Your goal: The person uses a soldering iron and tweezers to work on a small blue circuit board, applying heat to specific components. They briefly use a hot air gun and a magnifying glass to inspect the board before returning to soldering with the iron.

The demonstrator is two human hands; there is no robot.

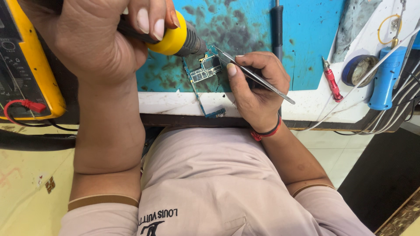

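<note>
The left hand was wrapped around a tool with a dark handle and a yellow collar, its grip pressed together on the handle so that the fingers curled over the top and the thumb lay hidden beneath. The tool's dark metal nozzle stuck out past the fingers and ended just above a small circuit board.

The right hand held a pair of metal tweezers, pinched between thumb and forefinger near the middle of their length. The points reached forward from that grip to the board's upper edge, close to the nozzle; whether they touched the board could not be told. The rear end of the tweezers stuck out behind the hand, toward the wrist side, where a red cord bracelet circled the wrist.

The board lay on a blue work mat stained with dark blotches, directly between the two grips, with a thin strip running from it down to a small connector at the near edge of the white counter.

Beyond the left grip, on the outer side, stood a yellow multimeter with a red lead. Well away from the right grip, on its outer side, lay a red-handled screwdriver, a roll of dark tape and a blue handheld tool with cables beside it.
</note>
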